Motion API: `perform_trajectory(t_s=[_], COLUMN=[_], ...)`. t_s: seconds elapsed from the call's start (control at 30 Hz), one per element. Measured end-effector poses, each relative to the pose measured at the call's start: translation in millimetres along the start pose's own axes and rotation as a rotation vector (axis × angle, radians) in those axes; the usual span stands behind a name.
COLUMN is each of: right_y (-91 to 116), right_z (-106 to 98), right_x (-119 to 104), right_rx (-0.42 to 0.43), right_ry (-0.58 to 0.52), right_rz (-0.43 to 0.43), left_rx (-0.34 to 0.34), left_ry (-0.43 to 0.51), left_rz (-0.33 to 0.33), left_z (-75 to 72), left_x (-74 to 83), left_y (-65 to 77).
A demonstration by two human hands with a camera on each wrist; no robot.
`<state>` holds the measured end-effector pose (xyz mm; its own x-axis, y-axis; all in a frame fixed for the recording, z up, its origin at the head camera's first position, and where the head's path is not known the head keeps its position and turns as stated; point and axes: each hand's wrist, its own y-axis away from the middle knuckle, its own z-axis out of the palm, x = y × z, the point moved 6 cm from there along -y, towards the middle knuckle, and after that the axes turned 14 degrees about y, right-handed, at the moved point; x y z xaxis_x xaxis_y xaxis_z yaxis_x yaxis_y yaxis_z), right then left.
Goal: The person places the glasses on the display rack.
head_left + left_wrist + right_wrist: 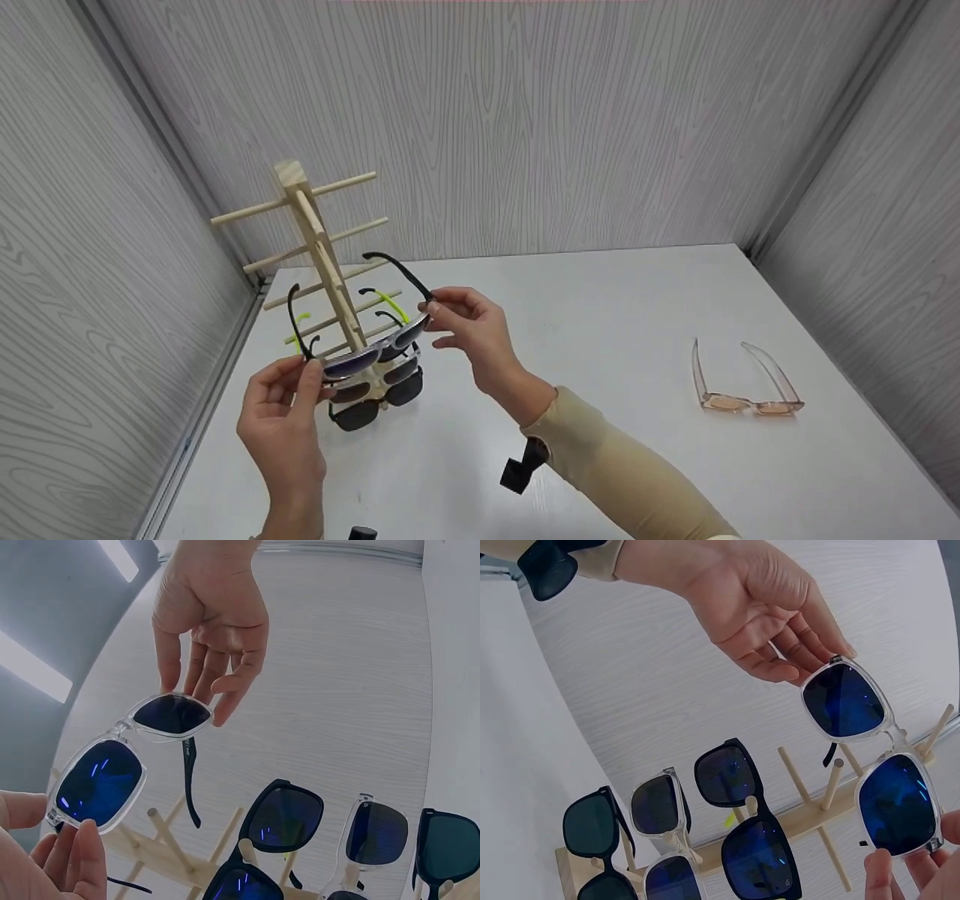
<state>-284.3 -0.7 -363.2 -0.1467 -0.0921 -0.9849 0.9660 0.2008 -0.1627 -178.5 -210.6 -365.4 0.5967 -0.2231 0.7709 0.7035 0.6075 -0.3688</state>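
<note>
Both hands hold a pair of sunglasses (354,365) with a clear frame, blue mirrored lenses and black temples. The left hand (283,412) pinches its left hinge corner between thumb and fingers. At the opposite corner, thumb and fingertips of the right hand (484,337) grip the hinge end. The unfolded temples point toward a wooden peg stand (330,274), and the frame overlaps the stand's middle in the head view. Lower pegs carry black sunglasses with neon yellow temples (286,814), clear-framed sunglasses (377,834) and black sunglasses with greenish lenses (450,844).
Pink translucent glasses (724,403) stand with temples unfolded on the right side of the white table (600,315). Upper pegs (345,184) of the stand stick out to both sides. Grey wood-grain panels (525,127) enclose the table at the back and sides.
</note>
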Motion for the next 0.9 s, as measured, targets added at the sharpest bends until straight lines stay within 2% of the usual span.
perform_trajectory(t_s=[0.2, 0.3, 0.47, 0.67, 0.9], right_y=[-6, -10, -17, -25, -32], right_z=[5, 7, 9, 15, 21], right_x=[-2, -3, -2, 0, 0], right_rx=[0.014, 0.022, 0.051, 0.046, 0.029], right_ry=[0.027, 0.033, 0.055, 0.076, 0.094], right_rz=[0.004, 0.007, 0.043, 0.074, 0.069], left_rx=[0.028, 0.036, 0.032, 0.039, 0.060], left_ry=[0.052, 0.046, 0.062, 0.116, 0.100], left_rz=[-0.006, -0.006, -0.008, -0.025, -0.031], left_z=[-2.7, -2.3, -1.4, -6.7, -11.4], left_x=[-2.0, -2.5, -6.6, -10.1, -12.4], left_y=[-7.6, -12.2, -18.5, -27.7, -38.3])
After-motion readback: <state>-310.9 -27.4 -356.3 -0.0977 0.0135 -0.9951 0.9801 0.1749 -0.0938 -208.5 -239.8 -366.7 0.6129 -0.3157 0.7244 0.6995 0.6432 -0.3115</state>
